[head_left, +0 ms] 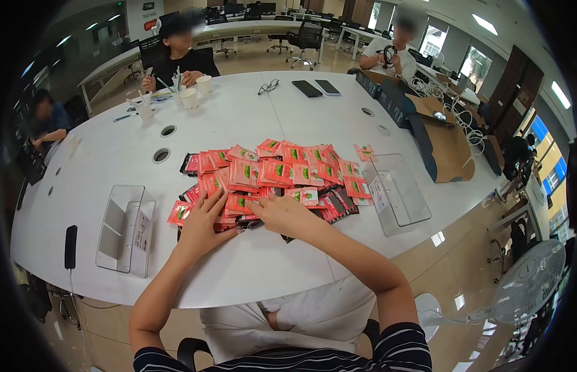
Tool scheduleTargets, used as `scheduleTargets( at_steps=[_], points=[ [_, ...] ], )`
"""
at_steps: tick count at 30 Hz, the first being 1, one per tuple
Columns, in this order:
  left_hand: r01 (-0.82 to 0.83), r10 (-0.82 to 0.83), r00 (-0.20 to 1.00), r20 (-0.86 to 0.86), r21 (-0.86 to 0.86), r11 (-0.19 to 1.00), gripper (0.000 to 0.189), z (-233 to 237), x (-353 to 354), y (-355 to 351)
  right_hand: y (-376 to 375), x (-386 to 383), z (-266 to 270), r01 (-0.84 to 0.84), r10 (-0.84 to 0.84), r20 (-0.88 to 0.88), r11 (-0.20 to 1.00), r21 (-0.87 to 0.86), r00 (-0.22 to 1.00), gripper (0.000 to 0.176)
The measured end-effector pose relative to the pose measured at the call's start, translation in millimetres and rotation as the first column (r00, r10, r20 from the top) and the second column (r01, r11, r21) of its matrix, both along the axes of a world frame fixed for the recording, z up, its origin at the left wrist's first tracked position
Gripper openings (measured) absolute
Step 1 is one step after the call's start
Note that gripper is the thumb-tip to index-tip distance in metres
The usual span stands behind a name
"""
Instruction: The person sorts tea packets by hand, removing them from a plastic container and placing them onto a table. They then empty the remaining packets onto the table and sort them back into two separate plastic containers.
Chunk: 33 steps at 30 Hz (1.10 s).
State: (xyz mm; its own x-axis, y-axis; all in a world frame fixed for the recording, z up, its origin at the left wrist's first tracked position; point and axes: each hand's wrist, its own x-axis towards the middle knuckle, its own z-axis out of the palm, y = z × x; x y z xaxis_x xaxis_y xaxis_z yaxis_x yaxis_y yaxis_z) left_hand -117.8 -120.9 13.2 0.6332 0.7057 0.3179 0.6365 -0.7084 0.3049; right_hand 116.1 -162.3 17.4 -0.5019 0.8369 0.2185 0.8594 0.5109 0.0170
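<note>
A wide pile of small red packets (278, 172), some with dark backs, lies on the white table (226, 118). On the pile's near left part rests my left hand (203, 224), its fingers spread over the packets. My right hand (279, 215) touches the near middle of the pile, fingertips among the packets; whether it grips one is hidden. A clear plastic box (124, 232) stands left of the pile, and another clear box (397, 195) stands to its right, with a single packet (364, 152) behind it.
Paper cups (188, 98) with pens, glasses (268, 87) and two phones (307, 88) lie farther back. A black phone (71, 246) is at the left edge. Cardboard boxes (446, 139) with white cables sit right. People sit around the table; a fan (527, 282) stands lower right.
</note>
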Motion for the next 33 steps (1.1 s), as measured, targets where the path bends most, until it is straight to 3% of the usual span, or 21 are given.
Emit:
scheduleTargets(
  at_steps=[3, 5, 8, 11, 13, 16, 17, 23, 24, 27, 28, 30, 31, 33],
  points=[
    [0.001, -0.002, 1.0, 0.023, 0.047, 0.999, 0.088, 3.4, 0.3, -2.0, -2.4, 10.0, 34.8, -0.035, 0.01, -0.146, 0.985, -0.167, 0.989, 0.055],
    [0.007, -0.008, 1.0, 0.022, 0.055, 0.998, 0.088, 2.4, 0.3, 1.2, -5.5, 18.1, 36.4, -0.068, 0.011, -0.306, 0.982, -0.176, 0.952, 0.056],
    [0.015, -0.022, 0.997, 0.079, 0.09, 0.996, 0.072, -3.4, 0.5, 8.3, -6.4, 19.7, 37.4, -0.16, 0.049, -0.476, 0.968, -0.195, 0.878, 0.059],
    [-0.056, 0.058, 0.986, 0.154, -0.021, 0.998, 0.057, 1.7, -2.5, 4.2, -13.2, 13.4, 43.0, -0.131, 0.001, -0.587, 0.975, -0.178, 0.81, 0.059],
    [-0.076, 0.085, 0.967, 0.242, -0.045, 0.996, 0.054, 6.4, -4.2, 2.7, -11.7, 11.4, 41.3, -0.174, -0.048, -0.753, 0.961, -0.213, 0.656, 0.059],
    [-0.068, 0.062, 0.928, 0.366, 0.004, 0.998, 0.052, 1.5, -3.6, 8.3, -9.7, 5.8, 38.0, -0.159, -0.045, -0.834, 0.975, -0.157, 0.549, 0.058],
    [-0.077, 0.066, 0.923, 0.38, 0.014, 0.997, 0.053, 2.2, -3.0, 9.9, -9.4, 3.9, 33.3, -0.143, -0.01, -0.855, 0.985, -0.098, 0.518, 0.058],
    [-0.04, 0.01, 0.945, 0.328, 0.084, 0.996, 0.065, 10.7, 3.7, 10.2, 0.7, 10.6, 4.9, -0.093, -0.197, -0.941, 0.969, -0.23, 0.274, 0.054],
    [-0.037, -0.005, 0.947, 0.322, 0.125, 0.991, 0.068, 7.7, 3.8, 12.4, 1.7, 10.9, 3.6, -0.085, -0.213, -0.953, 0.968, -0.236, 0.217, 0.053],
    [-0.054, 0.035, 0.923, 0.383, 0.039, 0.998, 0.066, 5.3, 1.2, 15.7, 1.1, 12.4, 9.2, -0.084, -0.292, -0.955, 0.954, -0.288, -0.047, 0.048],
    [-0.069, 0.048, 0.93, 0.364, 0.045, 0.997, 0.066, 7.5, -0.5, 14.5, 0.6, 11.6, 13.3, -0.057, -0.242, -0.961, 0.97, -0.236, -0.135, 0.045],
    [-0.11, 0.082, 0.939, 0.333, 0.068, 0.992, 0.065, 15.7, -3.6, 11.7, 6.4, 23.4, 10.7, 0.036, -0.175, -0.974, 0.983, -0.182, -0.142, 0.045],
    [-0.112, 0.048, 0.932, 0.359, 0.158, 0.981, 0.065, 17.7, -3.1, 14.0, 9.4, 26.7, 13.8, 0.092, -0.12, -0.986, 0.987, -0.131, -0.119, 0.044],
    [-0.12, -0.018, 0.915, 0.404, 0.313, 0.942, 0.064, 19.5, -0.6, 16.9, 8.0, 33.1, 27.3, 0.277, -0.028, -0.995, 0.961, -0.001, 0.093, 0.042]
  ],
)
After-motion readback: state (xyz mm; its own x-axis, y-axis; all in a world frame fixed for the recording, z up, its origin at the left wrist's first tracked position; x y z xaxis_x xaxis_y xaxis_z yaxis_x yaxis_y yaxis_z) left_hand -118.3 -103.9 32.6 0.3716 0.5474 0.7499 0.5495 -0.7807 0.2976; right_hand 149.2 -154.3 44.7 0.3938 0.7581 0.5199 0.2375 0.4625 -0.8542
